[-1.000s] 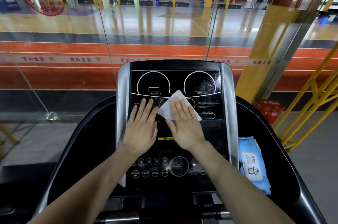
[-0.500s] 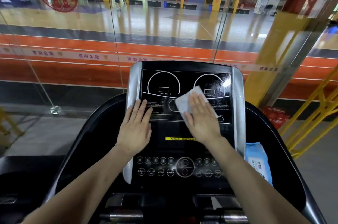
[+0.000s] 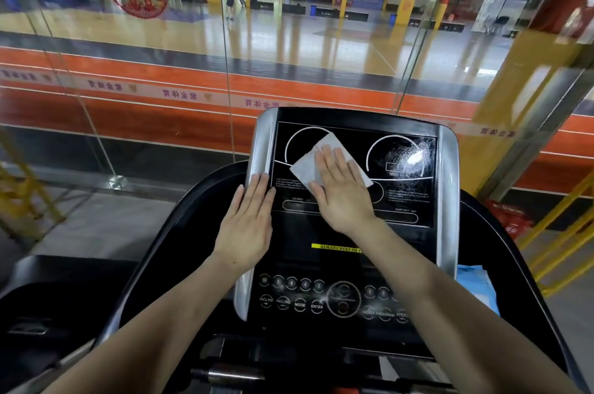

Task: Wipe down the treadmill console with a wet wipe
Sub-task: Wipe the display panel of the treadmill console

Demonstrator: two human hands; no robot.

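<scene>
White and thin, the wipe (image 3: 324, 162) lies spread flat on the console (image 3: 353, 187), over the lower edge of the left dial outline on the glossy black display. It is a soft rectangular sheet, one corner pointing up and a little crumpled where the right hand (image 3: 342, 191) presses it. That hand does not pinch; it is laid open, fingers straight and together, palm down on the sheet, likely so the whole palm drives the wipe across the smooth panel. The left hand (image 3: 249, 220) holds nothing; it too is flat and open, fingers resting across the silver side trim (image 3: 262, 149) and the panel's left edge, probably to brace the body while the other arm pushes. Around the right dial a smeary, speckled sheen catches the light, which reads as moisture or dust, I cannot tell which. Below, the button rows (image 3: 299, 297) are matt black with round white-ringed keys and seem unwiped so far. Beside the console's right edge a blue soft pack (image 3: 475, 287), presumably more wipes, lies in the black tray, near to hand
</scene>
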